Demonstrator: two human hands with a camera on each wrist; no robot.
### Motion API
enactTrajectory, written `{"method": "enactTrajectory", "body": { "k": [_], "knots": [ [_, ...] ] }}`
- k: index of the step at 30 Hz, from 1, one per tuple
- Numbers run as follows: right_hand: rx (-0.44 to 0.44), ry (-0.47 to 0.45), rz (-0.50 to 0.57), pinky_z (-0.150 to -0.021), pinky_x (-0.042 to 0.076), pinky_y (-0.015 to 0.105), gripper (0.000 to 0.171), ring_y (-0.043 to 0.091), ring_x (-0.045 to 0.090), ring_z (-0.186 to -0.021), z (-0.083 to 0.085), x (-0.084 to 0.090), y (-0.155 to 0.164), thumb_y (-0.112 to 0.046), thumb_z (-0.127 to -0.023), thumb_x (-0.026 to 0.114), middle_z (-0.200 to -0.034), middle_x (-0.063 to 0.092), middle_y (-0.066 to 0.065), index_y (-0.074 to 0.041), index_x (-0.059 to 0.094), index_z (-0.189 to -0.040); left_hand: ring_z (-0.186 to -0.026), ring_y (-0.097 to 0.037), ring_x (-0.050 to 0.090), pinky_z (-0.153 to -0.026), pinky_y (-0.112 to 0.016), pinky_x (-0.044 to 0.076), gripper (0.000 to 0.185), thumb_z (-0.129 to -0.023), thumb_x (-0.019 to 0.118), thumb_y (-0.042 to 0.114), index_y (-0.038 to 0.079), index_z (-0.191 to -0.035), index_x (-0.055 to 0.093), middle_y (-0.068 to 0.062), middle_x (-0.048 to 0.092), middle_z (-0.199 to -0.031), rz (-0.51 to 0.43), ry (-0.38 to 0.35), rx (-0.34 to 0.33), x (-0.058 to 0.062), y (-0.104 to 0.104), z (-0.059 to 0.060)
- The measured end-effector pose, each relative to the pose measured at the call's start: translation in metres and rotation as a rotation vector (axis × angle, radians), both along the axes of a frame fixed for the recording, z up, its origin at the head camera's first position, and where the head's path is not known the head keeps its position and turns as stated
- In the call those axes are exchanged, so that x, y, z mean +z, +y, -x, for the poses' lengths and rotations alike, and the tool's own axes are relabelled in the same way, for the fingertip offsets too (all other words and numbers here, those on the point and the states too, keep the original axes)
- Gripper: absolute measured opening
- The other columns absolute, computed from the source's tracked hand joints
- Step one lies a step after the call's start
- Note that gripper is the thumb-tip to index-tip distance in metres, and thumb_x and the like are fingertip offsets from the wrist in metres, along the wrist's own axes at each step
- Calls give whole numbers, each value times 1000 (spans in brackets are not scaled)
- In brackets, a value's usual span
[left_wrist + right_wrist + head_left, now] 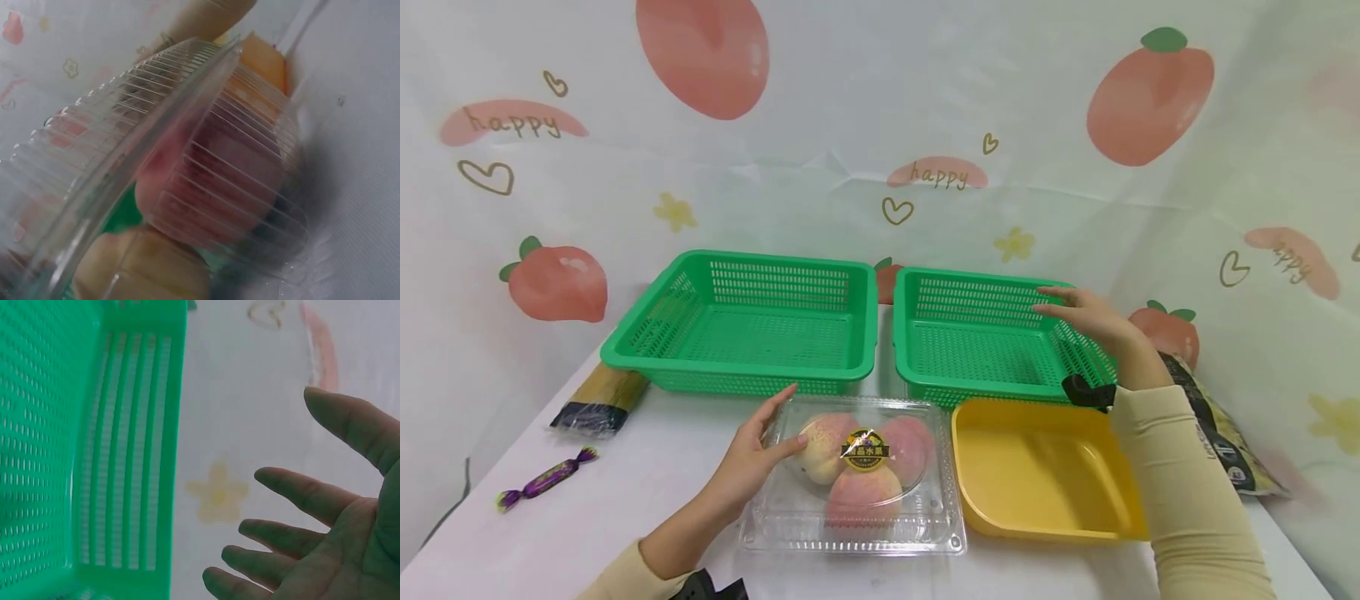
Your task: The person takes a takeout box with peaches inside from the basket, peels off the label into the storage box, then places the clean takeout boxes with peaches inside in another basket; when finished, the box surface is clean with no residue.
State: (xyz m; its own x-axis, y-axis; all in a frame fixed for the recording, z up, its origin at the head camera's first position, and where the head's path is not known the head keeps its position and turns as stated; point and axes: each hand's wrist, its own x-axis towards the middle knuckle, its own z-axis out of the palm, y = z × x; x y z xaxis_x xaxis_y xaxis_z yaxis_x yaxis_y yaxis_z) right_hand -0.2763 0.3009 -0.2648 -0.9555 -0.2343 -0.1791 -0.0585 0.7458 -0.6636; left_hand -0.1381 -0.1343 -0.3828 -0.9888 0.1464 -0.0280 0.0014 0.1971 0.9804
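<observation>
Peaches (862, 498), three of them, sit inside the clear plastic box (917, 533) on the desk (662, 467), right in front of you; a black-and-gold label (865, 451) marks its top. Your left grip (747, 460) rests at the box's left side, thumb and forefinger extended, the thumb lying over the top; the other fingers there are hidden. Your right grip (1093, 321) is spread, fingers well apart, raised over the right end of the right green basket (977, 390). The left green basket (737, 372) stands beside it, both beyond the box. A yellow tub (1037, 471) sits just right of the box. On your left lie a purple-wrapped candy (546, 479) and, close by the left green basket, a brown-and-black packet (597, 404). A dark bag (1221, 429) lies at your far right, before a printed backdrop (850, 75).
</observation>
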Motion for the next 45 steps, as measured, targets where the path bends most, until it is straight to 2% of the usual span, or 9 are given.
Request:
{"method": "enactTrajectory", "body": {
  "k": [8,14,21,26,31,38,41,45],
  "knots": [
    [158,24,21,-107,18,65,64,44,8,-141,-19,-3,-43,-37,-95,51,-157,5,18,-9,27,-147,-144,-35,2,-113,-60,4,66,-89,62,13,15,-146,28,-12,13,-157,-10,25,18,-1,1,-3],
    [280,30,47,-107,28,58,62,38,22,-140,-31,-8,-76,-33,-92,58,-152,26,16,-11,34,-145,-145,-34,2,-113,-60,4,66,-89,62,13,15,-146,28,-11,13,-157,-18,26,20,-1,2,-1],
    [451,11,64,-104,40,45,53,30,48,-125,-42,-8,-121,-26,-88,65,-138,48,13,-8,49,-135,-145,-33,3,-114,-58,4,67,-88,62,11,13,-147,28,-11,14,-157,-41,37,17,-3,3,1],
    [603,-46,60,-90,51,29,36,19,63,-103,-45,-13,-153,-18,-87,66,-122,62,13,-4,61,-120,-145,-33,3,-114,-57,4,67,-88,61,9,13,-147,28,-11,13,-157,-55,31,17,-4,4,0],
    [776,-54,-11,-83,52,21,31,11,64,-94,-48,-19,-185,-14,-86,66,-110,66,13,0,63,-114,-145,-32,3,-115,-56,4,67,-88,61,9,13,-147,28,-11,13,-157,-60,20,23,-3,3,-1],
    [906,-78,-118,-76,51,15,23,4,61,-84,-53,-27,-220,-6,-83,68,-99,68,5,-3,67,-106,-145,-31,3,-116,-54,4,67,-88,61,7,13,-147,28,-10,14,-157,-67,7,23,-1,4,-1],
    [929,-79,-136,-73,51,15,18,3,60,-78,-54,-29,-229,-1,-82,67,-91,68,5,-2,68,-100,-145,-30,2,-115,-54,4,67,-88,61,7,13,-147,28,-10,14,-157,-65,7,23,-1,4,0],
    [895,-106,-150,-67,50,14,9,2,56,-70,-54,-31,-235,4,-81,66,-79,65,4,-1,67,-88,-145,-31,3,-115,-54,4,67,-88,61,8,12,-146,28,-11,14,-157,-74,16,24,-3,4,0]
  ]
}}
